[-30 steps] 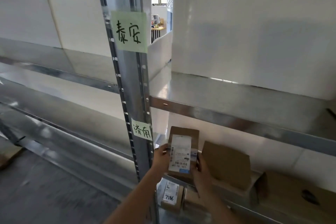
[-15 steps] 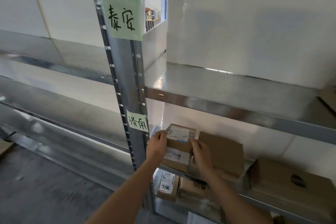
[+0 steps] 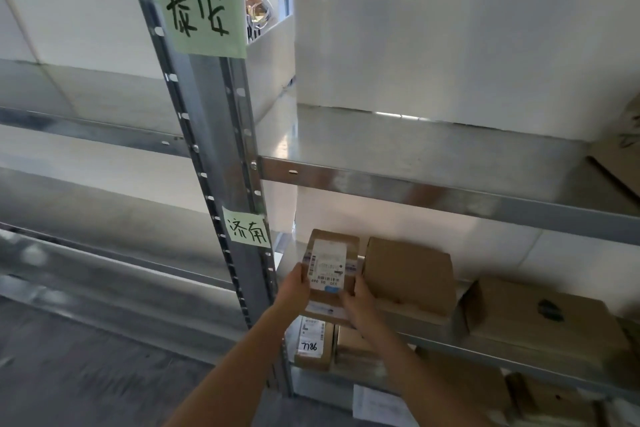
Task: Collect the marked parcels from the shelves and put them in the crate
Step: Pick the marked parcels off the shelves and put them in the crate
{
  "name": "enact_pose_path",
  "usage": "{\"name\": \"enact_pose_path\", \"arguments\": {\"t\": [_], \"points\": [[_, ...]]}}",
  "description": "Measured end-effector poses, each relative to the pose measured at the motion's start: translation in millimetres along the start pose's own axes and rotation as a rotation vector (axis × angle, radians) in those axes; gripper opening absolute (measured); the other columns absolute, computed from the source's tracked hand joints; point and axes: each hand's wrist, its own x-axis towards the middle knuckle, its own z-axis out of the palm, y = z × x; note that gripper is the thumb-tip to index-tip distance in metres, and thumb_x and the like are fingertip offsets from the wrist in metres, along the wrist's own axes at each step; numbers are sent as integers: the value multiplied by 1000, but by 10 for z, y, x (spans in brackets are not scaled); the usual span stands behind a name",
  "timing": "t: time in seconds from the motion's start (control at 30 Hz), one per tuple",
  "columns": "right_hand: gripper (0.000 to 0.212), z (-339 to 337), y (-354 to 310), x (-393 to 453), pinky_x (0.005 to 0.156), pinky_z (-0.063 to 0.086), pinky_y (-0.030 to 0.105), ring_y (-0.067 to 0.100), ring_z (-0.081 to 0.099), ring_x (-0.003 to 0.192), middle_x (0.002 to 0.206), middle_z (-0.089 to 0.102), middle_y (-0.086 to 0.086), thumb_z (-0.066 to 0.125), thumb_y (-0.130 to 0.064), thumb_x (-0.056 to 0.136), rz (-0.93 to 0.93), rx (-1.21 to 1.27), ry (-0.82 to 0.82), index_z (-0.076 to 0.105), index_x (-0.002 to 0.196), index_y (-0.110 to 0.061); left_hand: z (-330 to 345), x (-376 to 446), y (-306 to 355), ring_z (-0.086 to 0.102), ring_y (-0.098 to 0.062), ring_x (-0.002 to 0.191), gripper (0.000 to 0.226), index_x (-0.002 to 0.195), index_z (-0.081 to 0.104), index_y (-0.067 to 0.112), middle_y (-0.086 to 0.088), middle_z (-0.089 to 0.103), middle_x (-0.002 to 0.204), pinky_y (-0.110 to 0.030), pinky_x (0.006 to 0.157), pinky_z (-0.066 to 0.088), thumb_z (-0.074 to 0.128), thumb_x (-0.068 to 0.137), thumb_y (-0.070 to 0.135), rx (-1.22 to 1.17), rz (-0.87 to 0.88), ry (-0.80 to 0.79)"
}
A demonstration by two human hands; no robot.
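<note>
A small brown cardboard parcel (image 3: pixel 330 260) with a white shipping label lies flat at the left end of a metal shelf (image 3: pixel 433 326). My left hand (image 3: pixel 294 289) grips its left edge and my right hand (image 3: pixel 356 305) grips its right front corner. Right beside it sits a plain brown parcel (image 3: pixel 408 270), and further right a larger box (image 3: pixel 540 319) with a dark mark. On the shelf below stands a parcel marked 7786 (image 3: pixel 311 340). No crate is in view.
A steel upright (image 3: pixel 221 163) with two green paper labels stands just left of my hands. The shelf above (image 3: pixel 415 149) holds only the corner of a cardboard box (image 3: pixel 620 156) at far right. More brown boxes (image 3: pixel 540 399) sit on the lowest level.
The parcel went from upright, label facing me, to lying flat on the shelf with the label up. Both hands stayed on it. The camera moved closer.
</note>
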Motion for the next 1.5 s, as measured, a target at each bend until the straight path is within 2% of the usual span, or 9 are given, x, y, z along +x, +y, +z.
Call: {"name": "enact_pose_path", "arguments": {"t": [0.27, 0.37, 0.5, 0.67, 0.97, 1.1, 1.2, 1.33, 1.5], "points": [[8, 27, 42, -185, 63, 50, 7, 4, 65, 91, 102, 62, -8, 49, -16, 99, -239, -182, 287, 53, 105, -20, 115, -121, 184, 56, -18, 116, 39, 137, 41, 19, -2, 44, 140, -32, 89, 56, 40, 98, 14, 134, 198, 43], [4, -145, -59, -331, 65, 44, 0, -9, 57, 78, 89, 56, -18, 47, -21, 100, -303, -253, 301, 51, 101, -23, 201, -240, 494, 52, -7, 113, 36, 135, 45, 18, 9, 47, 130, -10, 93, 42, 39, 100, 12, 147, 212, 21], [28, -551, -40, -317, 98, 41, 24, 21, 56, 114, 119, 61, 3, 53, -20, 98, -326, -424, 576, 56, 124, -12, 511, -205, 740, 61, -9, 82, 12, 99, 54, 22, 3, 63, 94, -30, 79, 57, 42, 97, 20, 5, 141, -30], [58, -1214, 69, -228, 111, 26, 42, 35, 30, 135, 147, 34, 17, 53, -25, 96, -104, -606, 656, 31, 146, -5, 766, -149, 1096, 53, -8, 83, 37, 132, 41, 17, 0, 51, 108, -22, 67, 47, 46, 96, 16, -44, 53, -70], [59, -1624, 242, -85, 98, 39, 31, 30, 49, 126, 138, 49, 13, 53, -29, 98, 145, -35, 312, 31, 145, -1, 968, -46, 1132, 48, -11, 75, 36, 129, 48, 4, -9, 56, 113, -29, 73, 43, 40, 95, 9, -61, -150, -174], [38, -1691, 243, -135, 85, 51, 34, 23, 61, 98, 108, 62, 5, 61, -27, 93, 52, 39, 416, 52, 125, -8, 990, -6, 1089, 52, -19, 94, 50, 138, 41, 7, -14, 53, 126, -36, 91, 47, 43, 92, 27, -224, -219, -80], [20, -1811, 178, -190, 62, 44, 22, 11, 52, 75, 94, 56, 5, 62, -27, 92, -59, 80, 505, 51, 102, -14, 976, -20, 1091, 56, -21, 89, 32, 105, 56, 14, -10, 61, 103, -43, 89, 51, 41, 93, 40, -427, -259, 45], [44, -1902, 131, -170, 83, 48, 32, 20, 55, 97, 107, 54, 3, 63, -32, 92, -73, 153, 555, 45, 126, -10, 902, -94, 1170, 57, -25, 93, 31, 97, 58, 16, -13, 62, 102, -40, 91, 45, 37, 96, 39, -598, -277, 95], [31, -1965, 157, -192, 80, 56, 38, 32, 65, 93, 98, 68, 16, 59, -29, 94, -110, 376, 526, 64, 100, 0, 824, -223, 1178, 67, -30, 94, 32, 104, 62, 10, -15, 70, 100, -44, 89, 54, 40, 98, 32, -707, -248, 108]]}}
